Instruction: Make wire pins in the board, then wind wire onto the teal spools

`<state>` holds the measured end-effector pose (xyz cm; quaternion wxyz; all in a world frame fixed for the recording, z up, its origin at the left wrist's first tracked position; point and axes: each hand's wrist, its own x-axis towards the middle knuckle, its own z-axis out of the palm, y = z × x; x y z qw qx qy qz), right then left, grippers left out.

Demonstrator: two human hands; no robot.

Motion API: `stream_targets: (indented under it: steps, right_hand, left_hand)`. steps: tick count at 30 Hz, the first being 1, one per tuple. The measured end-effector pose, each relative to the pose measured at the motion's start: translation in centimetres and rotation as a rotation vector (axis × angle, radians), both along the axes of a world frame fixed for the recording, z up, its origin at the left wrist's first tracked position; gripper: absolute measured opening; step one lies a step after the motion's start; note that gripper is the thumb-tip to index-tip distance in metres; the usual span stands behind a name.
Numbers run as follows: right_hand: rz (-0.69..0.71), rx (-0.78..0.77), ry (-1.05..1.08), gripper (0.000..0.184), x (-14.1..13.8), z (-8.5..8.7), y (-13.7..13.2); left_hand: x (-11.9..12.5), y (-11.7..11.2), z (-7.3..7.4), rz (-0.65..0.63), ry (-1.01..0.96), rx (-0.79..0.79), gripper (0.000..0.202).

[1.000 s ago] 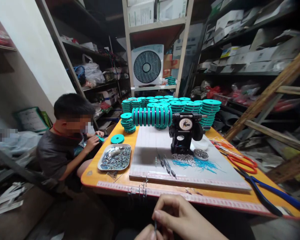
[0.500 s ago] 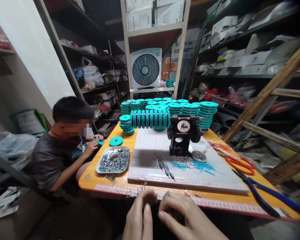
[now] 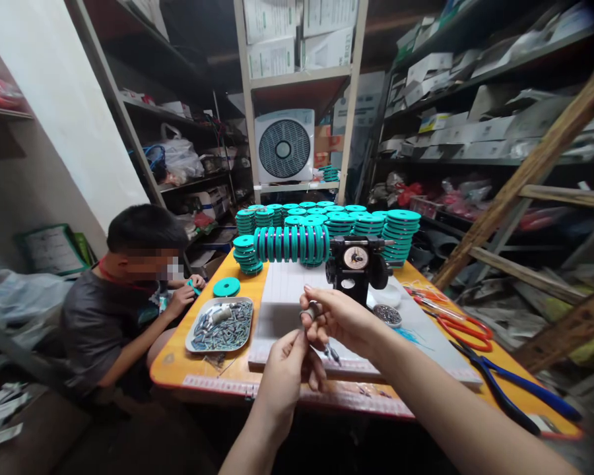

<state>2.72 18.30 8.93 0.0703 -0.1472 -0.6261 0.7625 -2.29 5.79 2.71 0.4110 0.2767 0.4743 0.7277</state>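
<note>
My left hand point(image 3: 288, 361) is raised over the front of the white board point(image 3: 272, 343), its thumb and fingertips pinched together. My right hand point(image 3: 339, 313) meets it from the right with curled fingers, the two hands nearly touching. At the right fingertips shows a small grey band or roll point(image 3: 307, 313); whether it is held or worn on a finger I cannot tell. Anything finer in the pinch is too small to make out. Just beyond stands a black winding machine point(image 3: 349, 277), partly hidden by my right hand, with a row of teal spools point(image 3: 292, 244) on its shaft. Dark metal pieces point(image 3: 332, 353) lie beneath my hands.
A white tray point(image 3: 191, 333) of small metal parts sits at left, near a single teal spool point(image 3: 226, 287). Stacked teal spools point(image 3: 400, 231) line the back. At right lie blue-handled pliers point(image 3: 529, 382) and red-handled scissors point(image 3: 468, 332). A co-worker point(image 3: 129, 310) sits at left, holding a teal piece.
Both hands have risen from the table's front edge to above the board and come together, right hand higher. The view has shifted slightly.
</note>
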Motion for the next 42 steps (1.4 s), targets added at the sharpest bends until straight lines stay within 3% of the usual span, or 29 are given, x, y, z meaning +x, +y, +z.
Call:
stream_targets:
  steps: [3, 8, 11, 15, 20, 26, 29, 33, 38, 42]
  right_hand:
    - [-0.096, -0.144, 0.065, 0.03, -1.2, -0.7, -0.3]
    - [-0.127, -0.25, 0.11, 0.03, -1.3, -1.1, 0.1]
    - [-0.117, -0.265, 0.106, 0.029, -1.1, -1.1, 0.2]
    - [-0.11, -0.257, 0.102, 0.028, -1.0, -1.2, 0.1]
    - [-0.107, -0.203, 0.102, 0.027, -1.1, -1.2, 0.2]
    - [-0.069, 0.007, 0.055, 0.028, 0.0, -1.5, 0.0]
    - [0.07, 0.205, -0.014, 0.033, 1.9, -2.7, -1.2]
    - [0.231, 0.405, -0.002, 0.017, 4.2, -4.7, -3.3]
    - [0.135, 0.608, 0.006, 0.009, 5.4, -6.2, -4.9]
    - [0.091, 0.773, 0.029, 0.012, 6.0, -6.4, -5.5]
  left_hand:
    - [1.0, -1.3, -0.7, 0.004, -0.055, -0.016, 0.031]
    - [2.8, -3.2, -3.5, -0.034, -0.278, -0.004, 0.035]
    - [3.3, -3.7, -4.7, -0.037, -0.361, -0.011, 0.038]
    - [3.3, -3.9, -5.1, -0.078, -0.425, -0.01, 0.041]
    - [3.1, -4.0, -5.9, -0.043, -0.44, 0.011, 0.047]
    - [3.2, -4.6, -7.2, -0.034, -0.389, -0.065, 0.046]
    - [3.3, -5.0, -7.0, 0.014, -0.347, -0.095, 0.049]
    - [3.4, -5.4, -6.3, 0.038, -0.328, -0.095, 0.051]
    - [3.2, -5.4, -6.8, 0.009, -0.231, -0.124, 0.054]
    - [3.0, -5.5, -7.2, 0.024, -0.028, -0.194, 0.055]
